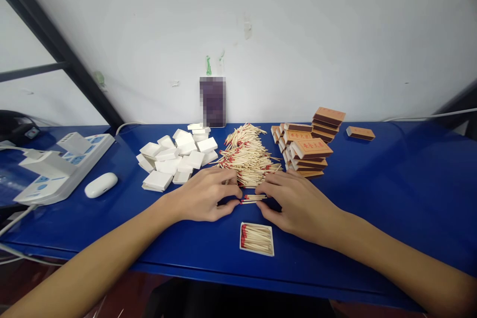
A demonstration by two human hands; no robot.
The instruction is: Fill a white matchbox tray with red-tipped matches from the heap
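Observation:
A few red-tipped matches (253,198) lie between my two hands, just in front of a large match pile (248,156). My left hand (210,194) has its thumb and fingertips at the red heads. At the plain ends are the thumb and fingers of my right hand (294,203). Both hands are curved round this small bundle from either side. Nearer the table's front edge sits a white tray (273,243) filled with matches, heads to the left. White empty trays (167,166) are heaped left of the pile; orange-brown matchbox sleeves (313,147) are stacked to its right.
A single matchbox (360,133) lies at the back right. On the left are a white mouse (101,185) and a power strip (69,179) with plugs and cables. A dark, pixelated upright object (213,102) leans on the wall behind the blue table (391,194).

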